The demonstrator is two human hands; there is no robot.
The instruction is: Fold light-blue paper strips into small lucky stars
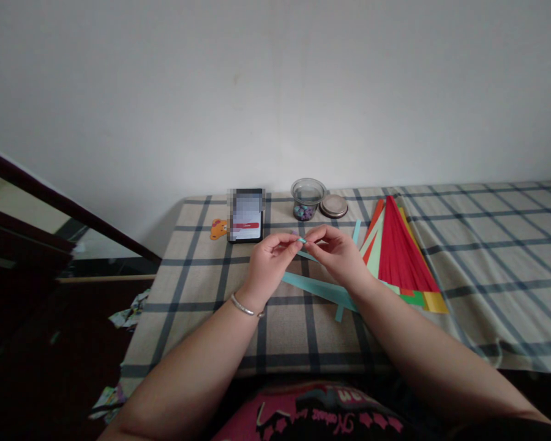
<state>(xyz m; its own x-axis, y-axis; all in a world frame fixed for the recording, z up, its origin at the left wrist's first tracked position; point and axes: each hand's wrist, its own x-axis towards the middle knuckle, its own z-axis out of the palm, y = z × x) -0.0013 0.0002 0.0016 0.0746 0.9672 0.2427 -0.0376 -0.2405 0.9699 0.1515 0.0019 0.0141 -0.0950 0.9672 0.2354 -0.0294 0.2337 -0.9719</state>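
Between my fingertips, over the middle of the table, is a small light-blue folded paper piece [302, 240]. My left hand [272, 260] pinches its left side, and my right hand [333, 251] pinches the right. The fingers of both hands are closed and partly cover the piece. Below them, light-blue paper strips [314, 288] lie on the cloth, some passing under my right wrist. Beyond my hands stands a clear plastic jar [308, 191] with small purple and bluish pieces [304, 212] at its bottom. Its round lid [334, 205] appears to lie beside it.
A fan of red, orange, green and yellow paper strips [399, 257] lies to the right. A phone [248, 214] leans upright at the back left, beside an orange bear-shaped item [218, 229]. The checked tablecloth [487, 257] reaches the wall; a dark railing [73, 208] rises at left.
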